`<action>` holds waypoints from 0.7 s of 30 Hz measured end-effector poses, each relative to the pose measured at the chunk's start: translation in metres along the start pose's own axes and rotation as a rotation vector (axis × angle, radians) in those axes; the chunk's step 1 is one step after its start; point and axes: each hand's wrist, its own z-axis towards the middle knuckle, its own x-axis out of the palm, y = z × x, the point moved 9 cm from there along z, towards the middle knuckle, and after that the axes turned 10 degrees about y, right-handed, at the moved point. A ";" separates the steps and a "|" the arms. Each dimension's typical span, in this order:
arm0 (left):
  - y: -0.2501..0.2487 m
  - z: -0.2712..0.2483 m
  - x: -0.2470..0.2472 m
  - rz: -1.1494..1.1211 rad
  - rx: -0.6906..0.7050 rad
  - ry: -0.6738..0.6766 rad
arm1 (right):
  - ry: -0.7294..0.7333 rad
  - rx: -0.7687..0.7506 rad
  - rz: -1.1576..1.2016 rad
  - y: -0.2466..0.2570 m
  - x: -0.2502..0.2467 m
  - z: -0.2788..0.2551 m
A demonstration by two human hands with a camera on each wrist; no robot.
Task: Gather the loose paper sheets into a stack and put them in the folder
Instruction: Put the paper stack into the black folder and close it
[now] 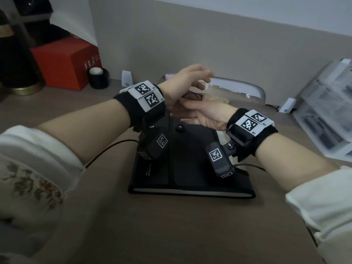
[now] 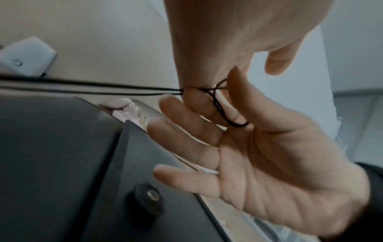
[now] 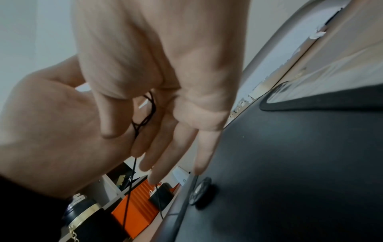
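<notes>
A black folder [image 1: 190, 164] lies closed on the brown table, a round button [image 1: 180, 128] on its flap. A white paper edge [image 1: 190, 192] shows along its near side. Both hands hover over the folder's far end. My right hand [image 1: 190, 109] lies palm up and pinches a thin black cord [image 2: 219, 108] between thumb and index finger, with a loop round the finger. My left hand [image 1: 190, 82] arches above it, its fingertips holding the same cord [image 3: 145, 121]. The cord runs taut towards the left. No loose sheets show on the table.
A red box [image 1: 66, 63], a black tape roll [image 1: 98, 77] and a dark round container with a gold rim [image 1: 19, 73] stand at the back left. A grey rounded case [image 1: 247, 88] sits behind the folder. Blurred clear trays [image 1: 323, 111] lean at the right.
</notes>
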 end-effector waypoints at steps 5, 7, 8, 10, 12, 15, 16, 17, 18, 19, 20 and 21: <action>-0.002 -0.001 -0.002 -0.373 0.043 0.019 | -0.093 -0.066 0.056 0.001 -0.011 0.003; -0.003 -0.002 -0.006 -0.436 0.083 -0.014 | -0.108 -0.076 0.081 0.001 -0.013 0.002; -0.002 -0.003 -0.009 -0.444 0.080 -0.026 | -0.128 -0.083 0.086 0.002 -0.015 0.001; 0.001 -0.004 -0.016 -0.366 0.039 -0.048 | -0.185 -0.090 0.099 0.005 -0.021 -0.004; 0.001 -0.006 -0.027 -0.149 0.001 -0.084 | -0.212 -0.086 0.147 0.006 -0.026 -0.009; 0.002 -0.011 -0.038 0.226 -0.018 -0.119 | -0.279 -0.059 0.226 0.003 -0.037 -0.016; 0.004 -0.012 -0.037 0.322 -0.035 -0.102 | -0.312 -0.038 0.215 0.001 -0.042 -0.018; 0.008 -0.012 -0.035 0.407 -0.067 -0.068 | -0.338 -0.013 0.187 0.000 -0.046 -0.019; 0.014 -0.014 -0.032 0.479 -0.109 -0.018 | -0.356 0.012 0.158 -0.003 -0.050 -0.021; 0.019 -0.015 -0.027 0.538 -0.155 0.039 | -0.368 0.035 0.138 -0.005 -0.053 -0.022; 0.025 -0.017 -0.021 0.594 -0.202 0.098 | -0.379 0.055 0.131 -0.007 -0.056 -0.023; 0.030 -0.018 -0.016 0.653 -0.245 0.156 | -0.389 0.066 0.134 -0.009 -0.059 -0.023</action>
